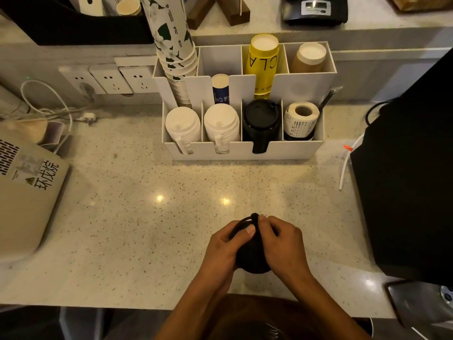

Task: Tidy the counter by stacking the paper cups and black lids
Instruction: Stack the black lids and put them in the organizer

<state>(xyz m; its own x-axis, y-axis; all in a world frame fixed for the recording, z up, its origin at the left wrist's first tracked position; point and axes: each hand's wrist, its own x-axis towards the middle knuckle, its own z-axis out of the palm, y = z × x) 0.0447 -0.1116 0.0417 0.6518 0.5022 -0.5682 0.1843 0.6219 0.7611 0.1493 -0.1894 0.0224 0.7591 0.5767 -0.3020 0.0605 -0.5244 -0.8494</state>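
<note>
Near the counter's front edge, my left hand point(224, 246) and my right hand point(282, 244) both grip a stack of black lids point(252, 258), fingers pinching its top rim. In the white organizer point(245, 149) at the back, another stack of black lids point(261, 123) fills one front slot, beside two stacks of white lids point(182, 127) point(221, 125). A tall stack of green-patterned paper cups point(171, 40) leans out of the back left slot. Yellow cups point(263, 62), brown cups point(310, 58) and a blue cup point(220, 89) stand upside down behind.
A label roll point(301, 120) sits in the organizer's right front slot. A beige machine point(27, 192) lies at the left, a large black appliance point(407, 180) at the right. Wall sockets point(110, 79) and white cables point(49, 104) are at the back left.
</note>
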